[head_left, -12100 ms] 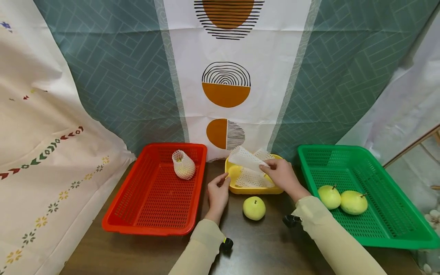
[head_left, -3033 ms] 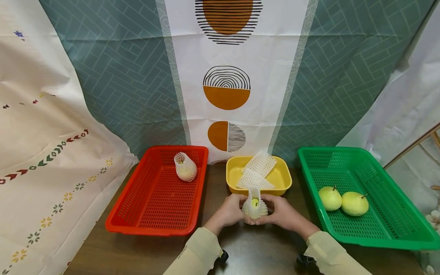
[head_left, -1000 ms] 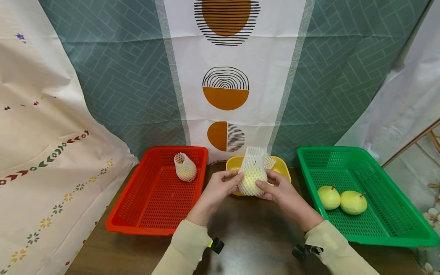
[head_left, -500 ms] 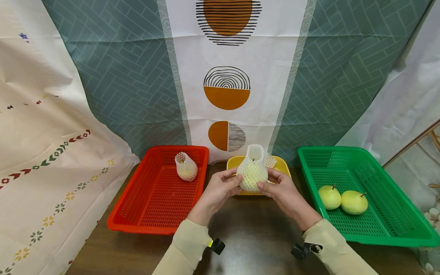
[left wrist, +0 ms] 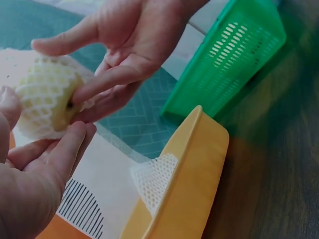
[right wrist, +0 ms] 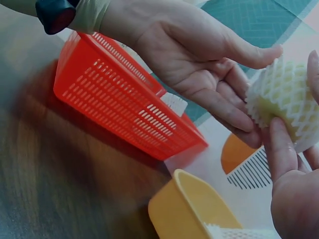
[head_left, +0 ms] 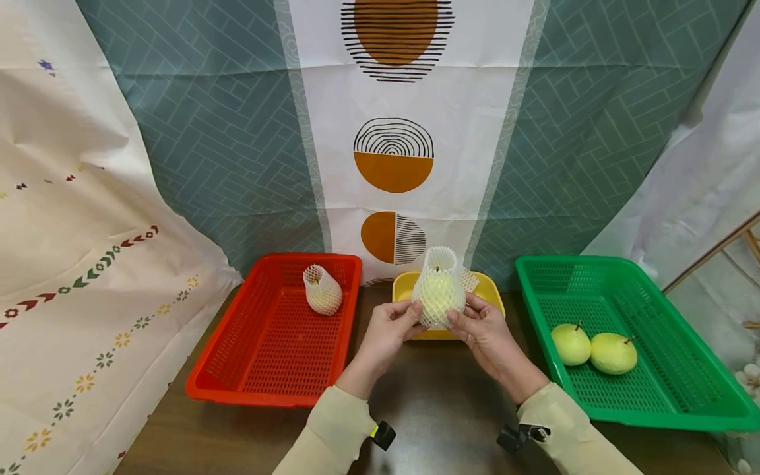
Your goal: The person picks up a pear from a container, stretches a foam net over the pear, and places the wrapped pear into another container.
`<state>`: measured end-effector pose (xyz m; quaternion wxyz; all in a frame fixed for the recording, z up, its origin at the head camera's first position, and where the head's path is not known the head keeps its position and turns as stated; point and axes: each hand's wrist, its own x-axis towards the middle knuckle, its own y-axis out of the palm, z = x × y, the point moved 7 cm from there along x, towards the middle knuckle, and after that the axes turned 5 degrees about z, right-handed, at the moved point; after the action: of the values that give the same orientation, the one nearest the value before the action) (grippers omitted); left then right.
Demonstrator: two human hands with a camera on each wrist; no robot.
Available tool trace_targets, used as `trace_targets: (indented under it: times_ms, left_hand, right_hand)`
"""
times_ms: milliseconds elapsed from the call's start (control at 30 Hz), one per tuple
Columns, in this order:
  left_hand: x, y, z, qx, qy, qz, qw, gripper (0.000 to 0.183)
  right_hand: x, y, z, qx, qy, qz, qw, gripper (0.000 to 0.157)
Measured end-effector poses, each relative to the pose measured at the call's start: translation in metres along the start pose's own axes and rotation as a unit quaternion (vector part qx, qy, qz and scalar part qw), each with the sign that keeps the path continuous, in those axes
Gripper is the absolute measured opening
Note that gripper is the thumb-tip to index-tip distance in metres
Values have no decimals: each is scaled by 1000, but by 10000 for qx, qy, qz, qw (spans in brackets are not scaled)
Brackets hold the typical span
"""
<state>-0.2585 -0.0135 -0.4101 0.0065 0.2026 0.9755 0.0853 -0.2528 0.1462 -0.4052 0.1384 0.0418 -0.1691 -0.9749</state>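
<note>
A yellow-green pear sits inside a white foam net sleeve, whose tube end stands up above the stem. My left hand holds it from the left side, thumb in front. My right hand grips it from the right, thumb also in front. Both hands hold it raised, overlapping the yellow box in the head view. In the left wrist view the pear's underside shows through the sleeve's lower opening, with fingertips at it. More net sleeves lie in the yellow box, mostly hidden in the head view.
On the left stands a red basket holding one sleeved pear. On the right a green basket holds two bare pears. A patterned cloth hangs behind the brown table.
Earlier the pear stood bare on the table while my right hand lifted a sleeve from the yellow box. The sleeve went over the pear, and both hands then raised it.
</note>
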Motion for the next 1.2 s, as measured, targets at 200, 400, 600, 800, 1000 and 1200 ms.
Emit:
trace_targets:
  times_ms: [200, 400, 600, 800, 1000, 1200]
  left_hand:
    - [-6, 12, -16, 305, 491, -36, 9983, 41]
    - [-19, 16, -48, 1356, 1132, -788, 9811, 52]
    - [-17, 25, -55, 1133, 1638, -654, 9778, 73]
    - [-3, 15, -37, 781, 1734, -832, 9782, 68]
    - [1, 14, -33, 941, 1677, -1089, 9753, 60]
    - [3, 14, -24, 1601, 1672, -1728, 9574, 54]
  right_hand:
    - [1, 3, -1, 270, -247, -41, 9993, 50]
    - [3, 7, 0, 700, -397, -27, 9968, 52]
    - [8, 14, 2, 532, -495, 28, 9974, 58]
    - [12, 10, 6, -914, -421, -382, 9942, 56]
    - [17, 7, 7, -979, -468, -593, 9923, 60]
    - [20, 2, 4, -634, -668, -1072, 9900, 60]
